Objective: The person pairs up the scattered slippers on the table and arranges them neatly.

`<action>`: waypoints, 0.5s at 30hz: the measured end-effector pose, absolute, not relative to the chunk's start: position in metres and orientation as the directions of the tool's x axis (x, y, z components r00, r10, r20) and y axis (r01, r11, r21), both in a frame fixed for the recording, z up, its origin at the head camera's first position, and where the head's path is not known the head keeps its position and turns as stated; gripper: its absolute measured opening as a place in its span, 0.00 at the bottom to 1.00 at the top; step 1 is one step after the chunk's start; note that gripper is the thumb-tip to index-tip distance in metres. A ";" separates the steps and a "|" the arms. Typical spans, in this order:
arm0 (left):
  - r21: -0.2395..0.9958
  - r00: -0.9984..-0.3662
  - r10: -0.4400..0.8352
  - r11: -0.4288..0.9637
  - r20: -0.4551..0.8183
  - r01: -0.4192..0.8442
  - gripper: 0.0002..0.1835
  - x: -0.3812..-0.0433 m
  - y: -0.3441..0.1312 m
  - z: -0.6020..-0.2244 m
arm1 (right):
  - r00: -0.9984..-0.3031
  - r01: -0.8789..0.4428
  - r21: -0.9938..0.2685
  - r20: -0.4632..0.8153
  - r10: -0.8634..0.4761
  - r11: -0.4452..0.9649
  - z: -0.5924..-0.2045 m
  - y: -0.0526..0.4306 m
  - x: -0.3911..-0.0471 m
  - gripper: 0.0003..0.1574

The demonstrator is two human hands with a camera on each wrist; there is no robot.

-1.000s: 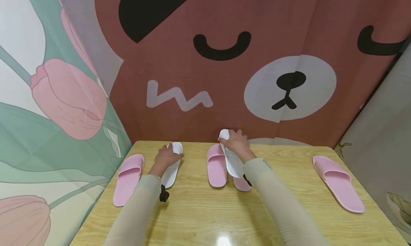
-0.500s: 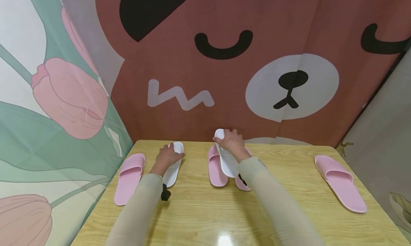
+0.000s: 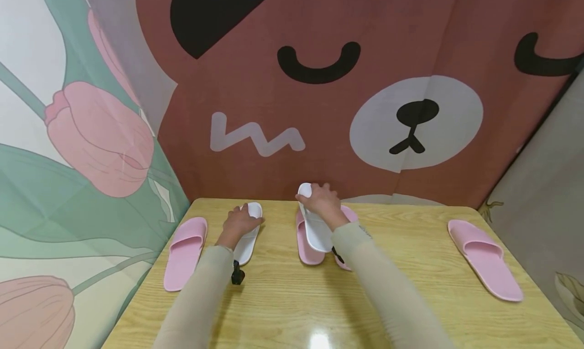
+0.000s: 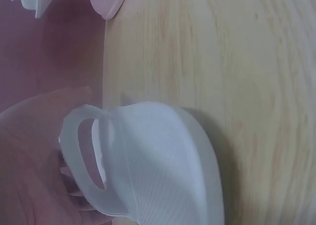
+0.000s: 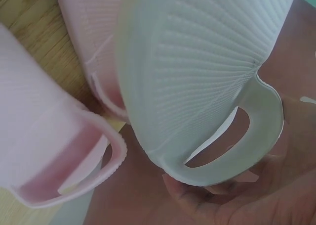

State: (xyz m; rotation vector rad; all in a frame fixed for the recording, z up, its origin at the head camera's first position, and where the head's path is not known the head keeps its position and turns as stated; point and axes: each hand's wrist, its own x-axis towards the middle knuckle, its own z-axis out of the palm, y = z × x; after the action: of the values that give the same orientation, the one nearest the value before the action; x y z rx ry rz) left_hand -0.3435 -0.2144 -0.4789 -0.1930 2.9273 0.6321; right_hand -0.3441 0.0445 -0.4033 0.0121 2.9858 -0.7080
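Note:
Gripped over its strap by my left hand (image 3: 238, 222), a white slipper (image 3: 247, 247) sits at the back left of the table. The left wrist view shows its ribbed sole (image 4: 158, 160) with the palm behind the strap. My right hand (image 3: 322, 203) grips a second white slipper (image 3: 317, 231) by the strap end, held up above the table. That slipper overlaps a pink slipper (image 3: 310, 257) in the head view, hiding much of it. Another pink slipper (image 3: 349, 214) shows just right of it, partly behind my right hand and wrist.
One pink slipper (image 3: 184, 260) lies at the table's left edge, beside my left forearm. Near the right edge lies another pink slipper (image 3: 495, 268). Behind the wooden table (image 3: 283, 308) hangs a brown bear-print cloth (image 3: 255, 177).
My right hand has carried its white slipper leftward, from between the two middle pink slippers to over the left one. My left hand and its slipper stay nearly still.

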 end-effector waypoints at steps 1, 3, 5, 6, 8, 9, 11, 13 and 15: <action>0.398 -0.982 -0.096 0.904 -0.166 -0.155 0.53 -0.344 -0.214 -0.479 | -0.997 0.025 -0.450 -0.073 -0.009 0.893 -0.403 0.043 -0.344 0.53; 0.394 -0.981 -0.096 0.906 -0.169 -0.156 0.53 -0.346 -0.213 -0.481 | -0.997 0.024 -0.451 -0.073 -0.010 0.892 -0.403 0.040 -0.343 0.53; 0.391 -0.980 -0.096 0.907 -0.172 -0.158 0.53 -0.347 -0.211 -0.482 | -0.997 0.024 -0.451 -0.076 -0.012 0.892 -0.403 0.037 -0.342 0.53; 0.388 -0.980 -0.098 0.908 -0.174 -0.160 0.53 -0.348 -0.211 -0.483 | -0.997 0.024 -0.452 -0.078 -0.013 0.892 -0.402 0.036 -0.342 0.53; 0.382 -0.979 -0.100 0.910 -0.180 -0.163 0.53 -0.348 -0.210 -0.484 | -0.997 0.022 -0.451 -0.080 -0.015 0.892 -0.402 0.033 -0.341 0.53; 0.379 -0.978 -0.102 0.911 -0.183 -0.166 0.53 -0.349 -0.209 -0.485 | -0.997 0.021 -0.451 -0.080 -0.017 0.892 -0.402 0.031 -0.341 0.53; 0.372 -0.976 -0.107 0.912 -0.188 -0.172 0.53 -0.348 -0.209 -0.486 | -0.997 0.018 -0.447 -0.077 -0.018 0.895 -0.402 0.028 -0.341 0.53; 0.371 -0.975 -0.111 0.912 -0.191 -0.176 0.53 -0.348 -0.208 -0.486 | -0.997 0.015 -0.443 -0.071 -0.018 0.896 -0.402 0.025 -0.341 0.52; 0.377 -0.976 -0.110 0.909 -0.187 -0.175 0.53 -0.348 -0.208 -0.485 | -0.997 0.011 -0.440 -0.069 -0.021 0.898 -0.402 0.022 -0.340 0.52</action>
State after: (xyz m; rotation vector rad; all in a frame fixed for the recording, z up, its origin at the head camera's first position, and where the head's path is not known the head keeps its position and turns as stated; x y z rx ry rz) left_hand -0.3476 -0.2080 -0.4853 -0.2182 2.9107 0.5973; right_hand -0.3405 0.0221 -0.4018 -0.0077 2.9904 -0.6931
